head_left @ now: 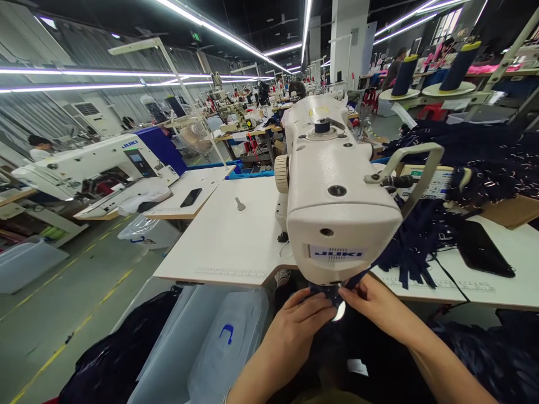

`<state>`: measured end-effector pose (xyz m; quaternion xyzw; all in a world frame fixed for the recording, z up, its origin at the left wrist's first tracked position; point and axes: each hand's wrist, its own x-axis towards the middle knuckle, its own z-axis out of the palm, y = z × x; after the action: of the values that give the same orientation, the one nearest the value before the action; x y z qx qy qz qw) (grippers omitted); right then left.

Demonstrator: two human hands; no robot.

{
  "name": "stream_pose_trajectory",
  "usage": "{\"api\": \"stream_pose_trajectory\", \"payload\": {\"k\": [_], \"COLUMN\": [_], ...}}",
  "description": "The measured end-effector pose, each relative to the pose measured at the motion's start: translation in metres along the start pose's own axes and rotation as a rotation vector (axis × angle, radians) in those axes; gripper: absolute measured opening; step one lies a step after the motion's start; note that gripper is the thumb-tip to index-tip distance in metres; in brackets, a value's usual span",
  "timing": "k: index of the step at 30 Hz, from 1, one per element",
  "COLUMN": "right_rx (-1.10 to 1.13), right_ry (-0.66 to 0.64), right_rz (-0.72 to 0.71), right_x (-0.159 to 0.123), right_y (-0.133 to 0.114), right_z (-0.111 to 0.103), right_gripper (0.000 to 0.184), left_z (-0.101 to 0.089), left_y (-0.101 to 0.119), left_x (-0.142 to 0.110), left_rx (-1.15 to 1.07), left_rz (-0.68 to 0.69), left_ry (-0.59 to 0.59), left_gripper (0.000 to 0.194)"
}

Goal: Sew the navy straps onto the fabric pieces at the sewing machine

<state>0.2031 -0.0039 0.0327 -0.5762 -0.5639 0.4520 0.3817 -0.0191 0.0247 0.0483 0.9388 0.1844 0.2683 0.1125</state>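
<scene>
Sewing machine (345, 219) bars way straight ahead; left hand (295, 320) and right hand (373, 294) tucked close beneath its head. Left of machine, counter (210, 241) offers broad open stretch, small metal piece (240, 204) lying farther back. Right side tight: lever (427, 163) juts out, navy straps (421, 241) heaped behind, black phone (486, 247) beside them. Plastic bin (168, 342) hems in left forearm's outer side.

Sewing workshop, JUKI machine (343, 196) at front edge of worktop (219, 241), dark strap pile (475, 148) toward far right corner, thread cones (461, 67) above, strip lights (240, 38) overhead.
</scene>
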Motion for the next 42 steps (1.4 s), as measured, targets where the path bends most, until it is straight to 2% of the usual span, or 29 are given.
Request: {"api": "stream_pose_trajectory", "payload": {"k": [8, 12, 15, 21, 31, 36, 42], "right_rx": [0.075, 0.137, 0.170, 0.130, -0.066, -0.202, -0.266], "right_ry": [0.014, -0.002, 0.033, 0.167, 0.205, 0.278, 0.276], "right_rz": [0.056, 0.030, 0.029, -0.015, -0.086, -0.134, -0.198], "right_x": [-0.001, 0.000, 0.003, 0.016, 0.025, 0.035, 0.056], "right_y": [-0.014, -0.010, -0.004, 0.003, -0.009, 0.005, 0.021], "right_z": [0.002, 0.003, 0.002, 0.003, 0.001, 0.002, 0.002], "right_gripper": [0.021, 0.025, 0.025, 0.032, 0.023, 0.027, 0.020], "left_z": [-0.006, -0.010, -0.009, -0.004, -0.002, 0.011, 0.027], "left_y": [0.005, 0.006, 0.008, 0.016, 0.019, 0.022, 0.023], "left_x": [0.002, 0.002, 0.001, 0.004, 0.011, 0.010, 0.006], "left_rx": [0.071, 0.131, 0.159, 0.291, 0.367, 0.460, 0.493], "left_rz": [0.013, 0.009, -0.004, -0.027, -0.045, -0.093, -0.143], "left_ry": [-0.101, -0.157, -0.173, -0.120, -0.063, -0.011, 0.057], "left_gripper": [0.038, 0.038, 0.036, 0.032, 0.029, 0.031, 0.034]}}
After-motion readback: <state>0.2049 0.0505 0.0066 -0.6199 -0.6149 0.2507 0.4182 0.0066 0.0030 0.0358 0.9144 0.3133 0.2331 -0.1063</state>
